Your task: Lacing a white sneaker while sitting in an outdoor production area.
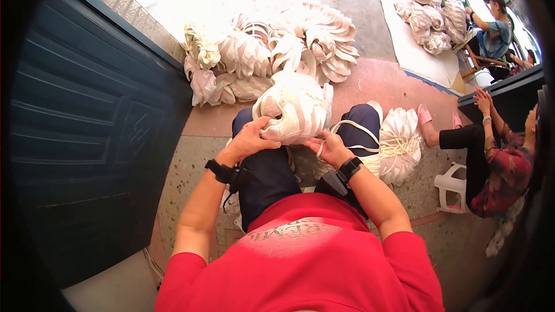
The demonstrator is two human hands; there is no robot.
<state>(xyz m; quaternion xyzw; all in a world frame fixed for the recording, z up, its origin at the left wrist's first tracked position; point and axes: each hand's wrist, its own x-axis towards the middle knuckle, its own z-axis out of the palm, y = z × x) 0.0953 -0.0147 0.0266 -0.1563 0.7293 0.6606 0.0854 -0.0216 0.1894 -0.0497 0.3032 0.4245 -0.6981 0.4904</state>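
Note:
A white bundle of what look like sewn shoe uppers (298, 107) rests on my lap, between my knees. My left hand (254, 140) grips its near left edge, thumb on top and fingers bent against it. At the bundle's near right edge, my right hand (334, 150) is closed on a white cord (352, 122). A loop of that cord arches over my right knee, and a short piece shows at my fingertips. How far my right fingers also touch the bundle is hidden. Dark bands circle both wrists.
Several tied bundles (260, 52) are piled ahead of me; another bundle (400, 144) lies beside my right leg. A dark blue door (75, 127) stands at left. To the right, a person (503, 162) sits near a white stool (451, 186). Farther off, another person (494, 34) sits by more bundles (428, 20).

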